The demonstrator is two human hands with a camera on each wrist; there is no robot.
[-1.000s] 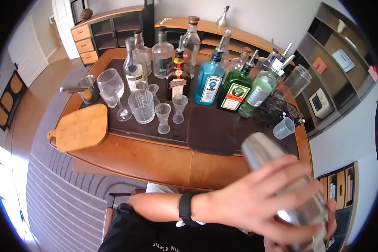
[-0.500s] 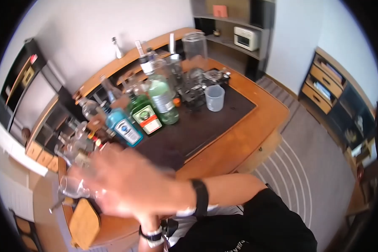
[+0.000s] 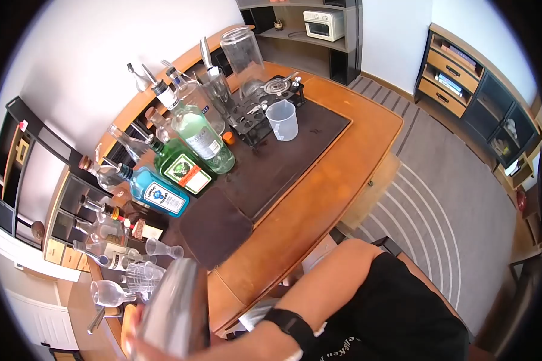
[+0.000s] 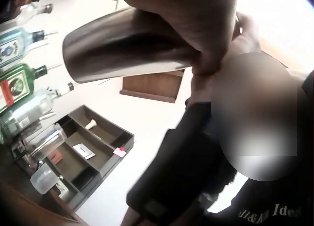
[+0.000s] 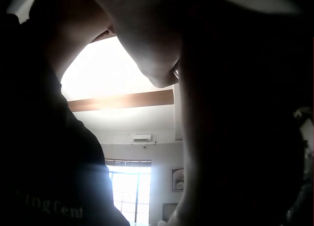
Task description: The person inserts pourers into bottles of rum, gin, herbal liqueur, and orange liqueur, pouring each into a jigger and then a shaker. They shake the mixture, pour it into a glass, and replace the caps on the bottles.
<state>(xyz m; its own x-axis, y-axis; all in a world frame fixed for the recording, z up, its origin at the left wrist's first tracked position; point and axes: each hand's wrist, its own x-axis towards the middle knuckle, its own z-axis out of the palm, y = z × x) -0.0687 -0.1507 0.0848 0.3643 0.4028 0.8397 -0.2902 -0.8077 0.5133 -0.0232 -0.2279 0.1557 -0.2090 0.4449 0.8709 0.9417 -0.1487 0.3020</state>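
A steel cocktail shaker (image 3: 176, 310) is held up in front of the body, low in the left of the head view, above the near edge of the wooden table (image 3: 337, 180). My left hand (image 4: 196, 20) grips its side, the fingers curled over the metal (image 4: 127, 52). The left forearm with a black wristband (image 3: 292, 325) reaches across to it. My right hand (image 4: 245, 32) grips the shaker's other end, partly hidden behind the left. The right wrist view is dark and shows only a close part of the hand.
On the dark mat (image 3: 283, 156) stand a blue bottle (image 3: 156, 192), green bottles (image 3: 183, 168), several clear bottles, a plastic measuring cup (image 3: 283, 120) and a tall glass jar (image 3: 242, 51). Small glasses (image 3: 111, 293) stand near the shaker. Shelves and cabinets line the walls.
The shaker and both hands have swung from the lower right of the view to the lower left. The head camera has turned, so the table now runs diagonally.
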